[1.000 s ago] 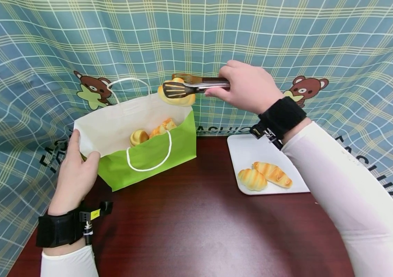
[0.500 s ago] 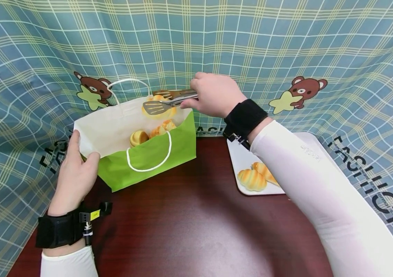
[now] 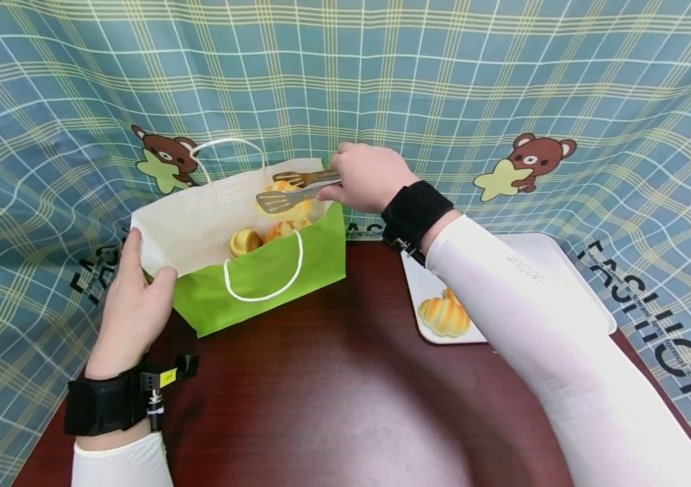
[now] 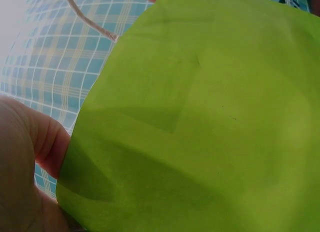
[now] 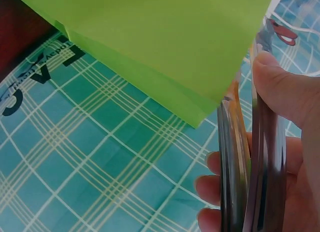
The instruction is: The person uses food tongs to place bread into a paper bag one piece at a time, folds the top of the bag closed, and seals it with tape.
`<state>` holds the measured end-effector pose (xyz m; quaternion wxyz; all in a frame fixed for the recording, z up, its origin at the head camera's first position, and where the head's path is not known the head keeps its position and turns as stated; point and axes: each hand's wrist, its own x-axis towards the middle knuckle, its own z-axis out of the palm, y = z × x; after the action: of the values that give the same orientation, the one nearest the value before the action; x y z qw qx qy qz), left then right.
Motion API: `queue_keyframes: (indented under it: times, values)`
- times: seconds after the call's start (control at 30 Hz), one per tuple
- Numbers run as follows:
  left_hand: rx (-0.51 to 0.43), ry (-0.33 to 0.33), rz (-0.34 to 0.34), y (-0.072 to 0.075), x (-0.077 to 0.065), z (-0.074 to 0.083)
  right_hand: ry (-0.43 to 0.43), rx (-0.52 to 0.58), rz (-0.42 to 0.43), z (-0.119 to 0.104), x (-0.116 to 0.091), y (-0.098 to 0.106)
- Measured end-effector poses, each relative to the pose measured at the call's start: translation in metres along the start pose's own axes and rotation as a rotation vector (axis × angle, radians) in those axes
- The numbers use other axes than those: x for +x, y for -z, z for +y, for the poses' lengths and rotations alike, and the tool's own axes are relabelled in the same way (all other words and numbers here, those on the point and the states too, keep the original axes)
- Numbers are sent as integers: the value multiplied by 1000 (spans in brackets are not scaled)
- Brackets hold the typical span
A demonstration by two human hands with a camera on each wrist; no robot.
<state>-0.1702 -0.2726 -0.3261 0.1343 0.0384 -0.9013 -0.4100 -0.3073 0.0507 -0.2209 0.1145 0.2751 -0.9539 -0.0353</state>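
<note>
In the head view a green paper bag (image 3: 321, 253) with a white inside stands at left, its mouth spread wide. My left hand (image 3: 135, 308) grips its left end, thumb at the front corner and index finger along the back one. My right hand (image 3: 372, 177) holds metal tongs (image 3: 281, 201) with slotted brown ends, clamped on a golden bread roll (image 3: 284, 187) inside the bag's mouth at the right. Below it lie a round bun (image 3: 245, 242) and a glazed pastry (image 3: 282, 230). The right wrist view shows thumb and fingers round the tongs (image 5: 267, 162); the roll is mostly hidden there.
A white tray (image 3: 540, 245) lies at right under my right forearm, bearing a ridged bread (image 3: 444, 316); another piece beside it is mostly covered by the sleeve. Dark reddish table (image 3: 321, 392) spreads in front. A checked cloth (image 3: 443, 81) hangs behind and at both sides.
My right hand has moved left and down, carrying the roll in the tongs from above the bag's right rim into its mouth. The left hand and bag have stayed put.
</note>
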Motion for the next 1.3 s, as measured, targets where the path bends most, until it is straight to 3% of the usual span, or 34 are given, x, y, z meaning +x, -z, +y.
queue_keyframes:
  times: [0.33,1.3]
  values:
    - [0,-2,12,-3,1,3,4,-2,-6,3,6,-14]
    - [-2,28,6,-7,4,10,-62,10,-113,5,7,-10]
